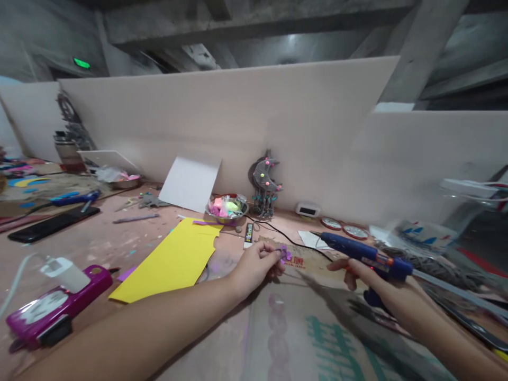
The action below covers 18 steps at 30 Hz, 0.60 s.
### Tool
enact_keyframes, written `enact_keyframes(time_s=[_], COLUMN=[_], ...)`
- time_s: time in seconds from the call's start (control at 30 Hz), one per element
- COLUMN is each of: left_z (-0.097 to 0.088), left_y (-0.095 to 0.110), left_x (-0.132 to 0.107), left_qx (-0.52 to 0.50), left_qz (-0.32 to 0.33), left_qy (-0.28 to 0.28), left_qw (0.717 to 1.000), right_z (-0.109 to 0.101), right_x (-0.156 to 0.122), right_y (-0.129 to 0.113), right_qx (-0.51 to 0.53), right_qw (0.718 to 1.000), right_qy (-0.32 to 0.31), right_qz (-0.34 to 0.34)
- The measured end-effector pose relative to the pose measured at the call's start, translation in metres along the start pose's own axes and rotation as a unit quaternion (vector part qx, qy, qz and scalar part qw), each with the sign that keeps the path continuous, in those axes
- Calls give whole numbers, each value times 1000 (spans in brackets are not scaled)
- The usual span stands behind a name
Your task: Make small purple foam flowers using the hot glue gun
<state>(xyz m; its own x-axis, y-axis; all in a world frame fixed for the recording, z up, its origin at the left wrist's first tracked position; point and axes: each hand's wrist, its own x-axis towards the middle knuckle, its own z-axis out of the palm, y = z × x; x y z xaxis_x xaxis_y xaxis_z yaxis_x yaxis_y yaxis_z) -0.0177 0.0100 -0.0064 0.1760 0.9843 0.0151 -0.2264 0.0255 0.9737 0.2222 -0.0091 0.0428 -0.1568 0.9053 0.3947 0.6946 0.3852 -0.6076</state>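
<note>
Between the thumb and fingers of my left hand [260,267] is a small purple flower-like piece [284,254], pinched over the cardboard sheet [286,328]. My right hand [381,288] is wrapped round the handle of a blue hot glue gun [365,251]. Its nozzle points left, toward the purple piece but apart from it. A clear glue stick [456,291] sticks out of the gun's back end. Beyond my left hand stands a grey crescent-moon ornament [265,177] dotted with small coloured balls, leaning near the white partition.
Yellow sheet [170,259] lies left of my left hand. A metal bowl [228,214] of coloured clay packets stands behind. At left are a purple power strip [59,307] and a black phone [53,223]. A clear plastic container [424,235] stands right, beside grey cord [413,259].
</note>
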Motion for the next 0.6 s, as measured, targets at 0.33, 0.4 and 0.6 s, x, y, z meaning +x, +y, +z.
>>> enact_keyframes(time_s=[0.33,0.4,0.6], left_z=[0,0,0], left_y=[-10,-11,-9], left_x=[3,3,2], left_qx=[17,21,39], left_qz=[2,11,21], left_qy=[-19,-23,-28], left_qw=[1000,999,999], right_z=[-14,-10,5], right_x=[73,89,100], right_y=[33,50,84], right_qx=[-129,-147,-95], right_qw=[975,973,984], right_qy=[-28,-36,-30], right_qz=[181,175,151])
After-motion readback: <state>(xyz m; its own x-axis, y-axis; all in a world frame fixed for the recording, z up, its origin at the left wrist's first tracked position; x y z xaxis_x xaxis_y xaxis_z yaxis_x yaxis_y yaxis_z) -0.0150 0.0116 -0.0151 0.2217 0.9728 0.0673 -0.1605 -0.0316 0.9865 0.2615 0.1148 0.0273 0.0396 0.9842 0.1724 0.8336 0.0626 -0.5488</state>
